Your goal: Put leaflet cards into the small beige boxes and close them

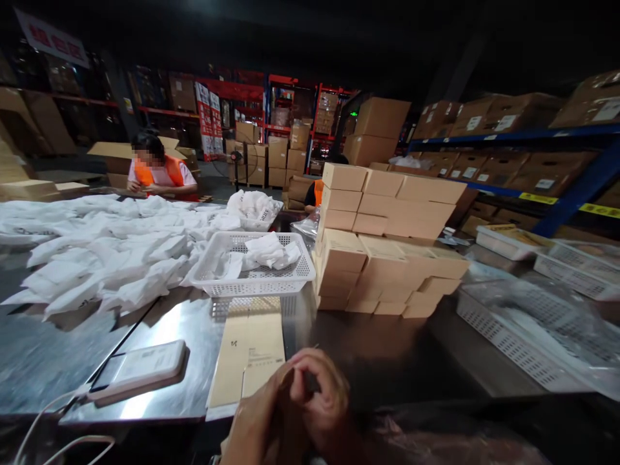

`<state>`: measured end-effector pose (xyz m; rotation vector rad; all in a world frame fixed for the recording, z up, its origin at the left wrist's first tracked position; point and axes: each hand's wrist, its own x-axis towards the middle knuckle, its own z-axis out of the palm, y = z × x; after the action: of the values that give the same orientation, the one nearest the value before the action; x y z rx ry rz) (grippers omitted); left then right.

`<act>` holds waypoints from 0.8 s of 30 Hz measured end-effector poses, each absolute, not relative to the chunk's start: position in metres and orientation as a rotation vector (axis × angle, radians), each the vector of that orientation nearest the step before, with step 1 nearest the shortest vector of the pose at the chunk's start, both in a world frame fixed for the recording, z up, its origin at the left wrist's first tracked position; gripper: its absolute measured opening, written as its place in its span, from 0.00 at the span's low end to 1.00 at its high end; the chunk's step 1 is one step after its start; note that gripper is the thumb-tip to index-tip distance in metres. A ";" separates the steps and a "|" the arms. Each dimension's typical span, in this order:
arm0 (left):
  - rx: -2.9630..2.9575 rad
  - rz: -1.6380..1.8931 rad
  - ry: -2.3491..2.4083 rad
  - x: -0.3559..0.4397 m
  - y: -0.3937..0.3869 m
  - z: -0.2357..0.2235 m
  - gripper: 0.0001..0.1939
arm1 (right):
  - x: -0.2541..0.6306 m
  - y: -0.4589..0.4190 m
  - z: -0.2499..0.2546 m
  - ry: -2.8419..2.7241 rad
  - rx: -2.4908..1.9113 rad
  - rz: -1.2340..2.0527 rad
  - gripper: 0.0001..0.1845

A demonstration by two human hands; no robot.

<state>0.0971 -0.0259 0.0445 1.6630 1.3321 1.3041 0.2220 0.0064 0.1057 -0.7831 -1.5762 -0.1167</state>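
My left hand (261,410) and my right hand (325,394) meet low in the middle of the view, above the table's front edge. The right fingers are curled into a pinch with the thumb. My left hand is closed beside them, its fingertips partly hidden. Something brownish shows dimly between the palms; I cannot make out what it is. Just beyond my hands lie flat, unfolded beige cartons (264,332) with small printing. Behind these stands a white perforated basket (256,287) holding several white packets (271,250).
Stacked beige boxes (387,258) rise at centre right. White bags (106,252) heap on the left. A power bank with a cable (145,365) lies front left. Plastic-covered baskets (513,342) stand right. Across the table sits a person in an orange vest (165,174).
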 end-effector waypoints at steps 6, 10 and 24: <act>1.587 1.429 1.137 0.087 -0.017 0.051 0.25 | 0.264 -0.003 0.103 -1.494 -0.811 0.213 0.07; 1.527 1.375 1.096 0.097 -0.016 0.056 0.26 | 0.247 -0.010 0.106 -1.877 -0.791 -0.208 0.10; 1.574 1.440 1.267 0.093 -0.023 0.036 0.25 | 0.210 0.004 0.102 -1.898 -0.746 -0.586 0.13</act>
<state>0.0930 -0.0232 0.0363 1.5741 1.2670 1.4396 0.2099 0.0038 0.1017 -0.7464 -1.8985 -0.5863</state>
